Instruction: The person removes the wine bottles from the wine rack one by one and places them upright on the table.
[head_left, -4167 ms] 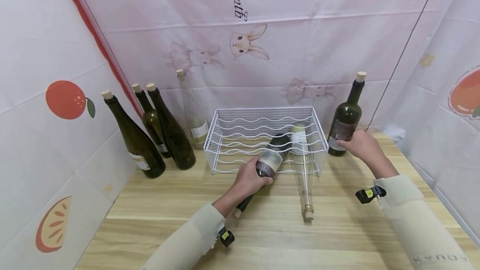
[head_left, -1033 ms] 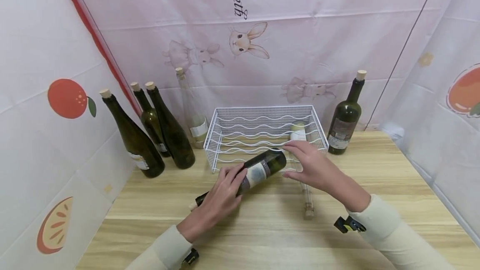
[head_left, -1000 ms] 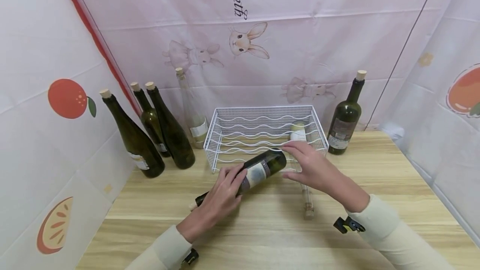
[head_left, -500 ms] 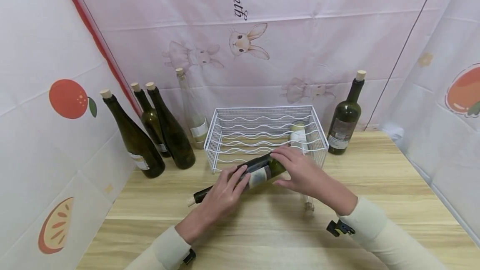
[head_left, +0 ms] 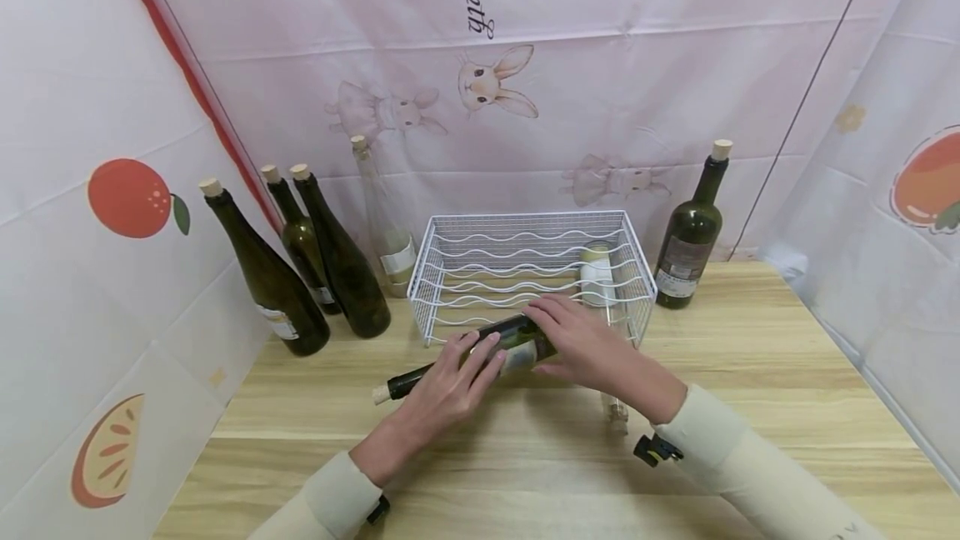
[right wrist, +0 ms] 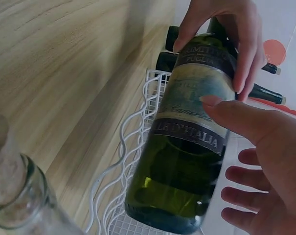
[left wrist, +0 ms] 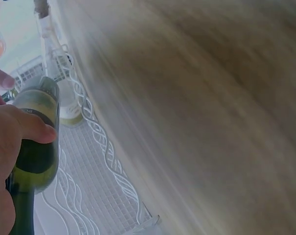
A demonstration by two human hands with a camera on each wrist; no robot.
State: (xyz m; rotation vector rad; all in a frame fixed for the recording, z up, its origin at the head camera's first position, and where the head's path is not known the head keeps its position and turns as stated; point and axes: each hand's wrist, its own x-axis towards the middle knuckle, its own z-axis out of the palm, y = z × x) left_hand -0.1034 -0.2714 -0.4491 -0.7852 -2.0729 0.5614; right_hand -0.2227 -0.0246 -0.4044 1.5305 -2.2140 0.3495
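Note:
In the head view a dark green wine bottle [head_left: 517, 354] lies slanted before the white wire rack [head_left: 420, 294], its corked neck toward the lower left. My left hand [head_left: 442, 394] grips it around the shoulder, with the thumb across the glass in the left wrist view. At the base end is my right hand [head_left: 588, 348], thumb and loosely spread fingers on either side of the bottle. In the right wrist view the right thumb [right wrist: 210, 101] overlaps the label, and the other fingertips show just beside the glass. A clear bottle [head_left: 597, 277] lies in the rack's right part, neck toward me.
Left of the rack stand several corked bottles: green ones [head_left: 279, 294] and a clear one [head_left: 393, 261]. Another green wine bottle [head_left: 686, 252] stands right of the rack. Printed cloth [head_left: 570, 98] hangs behind the wooden table [head_left: 787, 407].
My left hand drew the bottle out from over the rack and turned it slantwise. My right hand left the standing bottle on the right and moved left over the held bottle's base.

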